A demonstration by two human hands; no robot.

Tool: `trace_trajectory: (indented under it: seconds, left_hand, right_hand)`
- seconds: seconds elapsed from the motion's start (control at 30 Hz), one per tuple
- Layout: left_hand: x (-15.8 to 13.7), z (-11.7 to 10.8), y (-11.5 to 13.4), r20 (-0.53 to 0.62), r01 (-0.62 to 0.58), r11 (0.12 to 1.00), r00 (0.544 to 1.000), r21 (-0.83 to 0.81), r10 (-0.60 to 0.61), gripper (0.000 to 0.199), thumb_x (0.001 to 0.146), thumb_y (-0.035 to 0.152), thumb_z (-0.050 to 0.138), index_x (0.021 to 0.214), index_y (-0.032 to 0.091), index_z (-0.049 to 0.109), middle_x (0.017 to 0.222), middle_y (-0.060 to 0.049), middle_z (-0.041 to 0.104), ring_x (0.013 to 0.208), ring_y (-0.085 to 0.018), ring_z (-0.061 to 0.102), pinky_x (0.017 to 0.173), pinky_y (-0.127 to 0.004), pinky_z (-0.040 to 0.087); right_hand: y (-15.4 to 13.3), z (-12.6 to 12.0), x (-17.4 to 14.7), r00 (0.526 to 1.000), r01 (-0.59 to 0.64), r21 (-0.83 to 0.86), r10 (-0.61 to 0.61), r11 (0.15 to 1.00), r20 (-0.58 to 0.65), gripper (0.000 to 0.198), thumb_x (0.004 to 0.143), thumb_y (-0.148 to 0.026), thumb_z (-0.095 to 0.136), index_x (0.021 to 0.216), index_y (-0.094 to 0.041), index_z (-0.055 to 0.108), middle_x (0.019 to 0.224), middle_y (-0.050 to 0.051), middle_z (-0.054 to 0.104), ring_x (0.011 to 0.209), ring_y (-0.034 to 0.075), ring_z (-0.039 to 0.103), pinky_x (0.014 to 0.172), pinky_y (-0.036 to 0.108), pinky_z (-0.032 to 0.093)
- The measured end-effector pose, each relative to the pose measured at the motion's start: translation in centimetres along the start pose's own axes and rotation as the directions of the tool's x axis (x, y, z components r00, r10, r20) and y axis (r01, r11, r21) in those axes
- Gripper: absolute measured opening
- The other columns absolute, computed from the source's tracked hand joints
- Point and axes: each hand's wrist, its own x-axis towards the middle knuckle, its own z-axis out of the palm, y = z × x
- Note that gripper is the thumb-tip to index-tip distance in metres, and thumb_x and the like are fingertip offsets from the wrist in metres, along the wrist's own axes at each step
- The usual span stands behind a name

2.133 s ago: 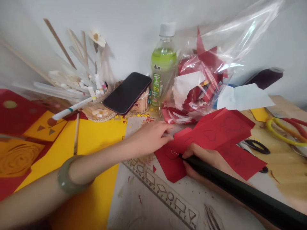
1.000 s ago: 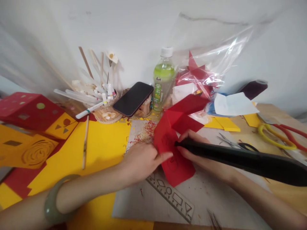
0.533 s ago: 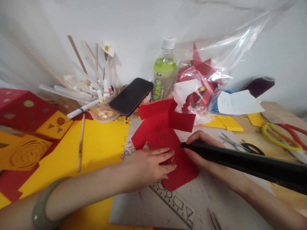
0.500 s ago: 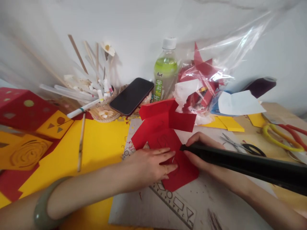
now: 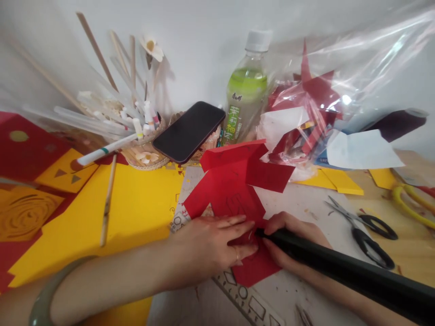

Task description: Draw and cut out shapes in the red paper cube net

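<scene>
Red paper (image 5: pixel 227 181) held down by the left hand (image 5: pixel 212 244), its grip spread flat, a long black tool (image 5: pixel 322 260) pinched tight by the right hand (image 5: pixel 294 222).

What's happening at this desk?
A person's left hand lies with fingers extended on a folded red paper piece marked with drawn lines. The right hand grips a long black pen-like tool, its tip at the paper close to the left fingertips; a short pale curved mark shows there. I can't tell whether it is a pen or a blade. A clear plastic stencil ruler sits partly beneath the paper, and black-handled metal scissors lie slightly open beyond the right hand.
</scene>
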Motion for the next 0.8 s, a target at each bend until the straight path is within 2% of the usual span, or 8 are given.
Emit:
trace_trajectory:
  seconds: [0.2, 0.37, 0.6, 0.8]
  left_hand:
    - [0.13, -0.02, 0.11, -0.008, 0.010, 1.000, 1.000, -0.013, -0.010, 0.027, 0.093, 0.019, 0.056, 0.119, 0.021, 0.063, 0.134, -0.012, 0.055, 0.124, -0.026, 0.053, 0.092, -0.040, 0.053]
    - [0.10, 0.15, 0.10, 0.008, 0.020, 1.000, 1.000, -0.019, -0.020, 0.027, 0.093, 0.019, 0.055, 0.120, 0.020, 0.061, 0.136, -0.011, 0.054, 0.126, -0.025, 0.051, 0.091, -0.039, 0.053]
    - [-0.08, 0.71, -0.16, -0.043, -0.013, 1.000, 0.999, 0.016, 0.014, 0.027, 0.093, 0.021, 0.054, 0.119, 0.021, 0.061, 0.134, -0.007, 0.056, 0.124, -0.026, 0.052, 0.086, -0.038, 0.056]
    - [-0.05, 0.48, -0.07, -0.009, -0.005, 1.000, 1.000, 0.018, 0.005, 0.026, 0.095, 0.021, 0.051, 0.120, 0.021, 0.060, 0.136, -0.008, 0.054, 0.126, -0.026, 0.051, 0.089, -0.041, 0.054]
  right_hand:
    - [-0.20, 0.23, 0.03, 0.999, 0.027, -0.039, -0.029, 0.999, -0.033, 0.014, 0.078, -0.013, 0.057, 0.079, -0.025, 0.051, 0.059, -0.009, 0.060, 0.045, 0.006, 0.055, 0.045, 0.014, 0.043]
    - [-0.66, 0.11, 0.01, 0.998, -0.028, -0.058, 0.025, 0.998, -0.052, 0.009, 0.079, -0.017, 0.055, 0.075, -0.024, 0.052, 0.056, -0.007, 0.059, 0.044, 0.008, 0.055, 0.042, 0.016, 0.043]
    - [-0.25, -0.05, -0.18, 0.999, 0.046, -0.103, -0.047, 0.994, -0.012, 0.013, 0.081, -0.014, 0.054, 0.081, -0.026, 0.050, 0.061, -0.007, 0.062, 0.047, 0.007, 0.056, 0.045, 0.014, 0.046]
    - [-0.08, 0.02, -0.19, 0.993, 0.114, -0.152, -0.115, 0.982, 0.000, 0.018, 0.081, -0.012, 0.055, 0.085, -0.027, 0.046, 0.062, -0.008, 0.059, 0.045, 0.007, 0.055, 0.044, 0.015, 0.045]
